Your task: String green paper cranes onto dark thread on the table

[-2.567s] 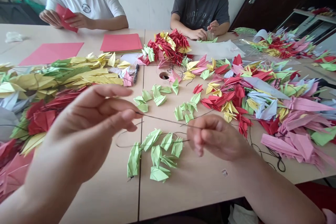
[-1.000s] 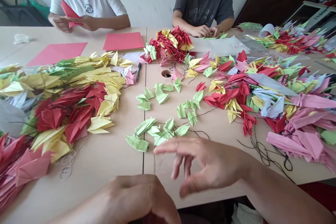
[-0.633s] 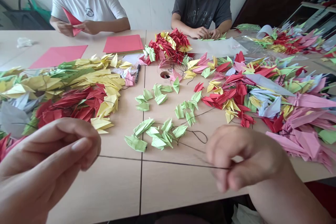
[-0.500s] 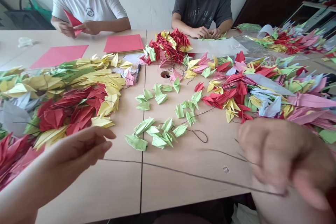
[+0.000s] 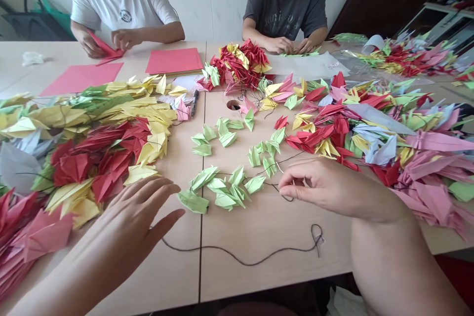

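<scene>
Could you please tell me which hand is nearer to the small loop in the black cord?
The right hand is nearer: it sits above the loop, not touching it. The left hand is far off, beyond the table seam.

A pale wood tabletop (image 5: 259, 266) is carrying mixed heaps of origami cranes (image 5: 103, 148), a cluster of light green cranes (image 5: 215, 190) threaded on black thread (image 5: 237, 256), stacked red paper sheets (image 5: 174, 60) and a marker pen (image 5: 194, 102).

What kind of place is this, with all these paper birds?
It looks like a craft room or workroom, though I can't be sure. A big table is covered in origami cranes, there is a stack of pink paper, and a person in a white T-shirt is working with red paper.
</scene>
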`<state>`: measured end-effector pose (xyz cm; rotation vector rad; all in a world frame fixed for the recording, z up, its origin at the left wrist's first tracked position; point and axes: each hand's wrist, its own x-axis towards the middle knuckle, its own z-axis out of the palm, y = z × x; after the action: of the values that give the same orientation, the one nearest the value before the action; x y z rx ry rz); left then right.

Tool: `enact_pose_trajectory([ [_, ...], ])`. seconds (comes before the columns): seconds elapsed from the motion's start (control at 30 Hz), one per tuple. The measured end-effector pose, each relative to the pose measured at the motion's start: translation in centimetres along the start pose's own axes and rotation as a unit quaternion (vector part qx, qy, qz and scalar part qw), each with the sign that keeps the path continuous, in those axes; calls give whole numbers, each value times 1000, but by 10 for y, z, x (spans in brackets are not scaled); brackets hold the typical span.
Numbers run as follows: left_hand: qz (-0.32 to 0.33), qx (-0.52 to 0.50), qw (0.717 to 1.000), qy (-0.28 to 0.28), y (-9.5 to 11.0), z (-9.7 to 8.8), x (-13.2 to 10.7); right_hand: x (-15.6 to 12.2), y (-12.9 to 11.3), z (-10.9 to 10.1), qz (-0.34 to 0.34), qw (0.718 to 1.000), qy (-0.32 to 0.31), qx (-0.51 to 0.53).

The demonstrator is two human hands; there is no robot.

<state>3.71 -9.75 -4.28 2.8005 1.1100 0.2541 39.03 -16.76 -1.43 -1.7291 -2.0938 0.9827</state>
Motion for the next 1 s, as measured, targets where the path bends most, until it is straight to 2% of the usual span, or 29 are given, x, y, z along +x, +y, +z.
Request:
enact_pose_trajectory([
  [0.17,25,-12,1000,-8,20,23,17,9,-11,15,12,995,17,-97],
  [0.3,51,-29,998,-11,24,41,28,19,-28,38,-66,988,30,-136],
  [0.4,62,-21,998,-7,21,45,34,25,-35,54,-124,972,31,-198],
  [0.47,71,-18,997,-5,16,43,35,29,-32,59,-140,961,37,-236],
  [0.57,74,-25,997,-16,7,39,35,31,-21,55,-141,955,54,-254],
  [0.7,74,-14,997,-17,4,36,32,26,-3,37,-127,965,93,-210],
  [0.83,126,-9,992,-20,20,40,37,20,8,28,-129,974,113,-149],
  [1.0,143,-32,989,-22,42,47,51,24,10,43,-173,953,159,-190],
])
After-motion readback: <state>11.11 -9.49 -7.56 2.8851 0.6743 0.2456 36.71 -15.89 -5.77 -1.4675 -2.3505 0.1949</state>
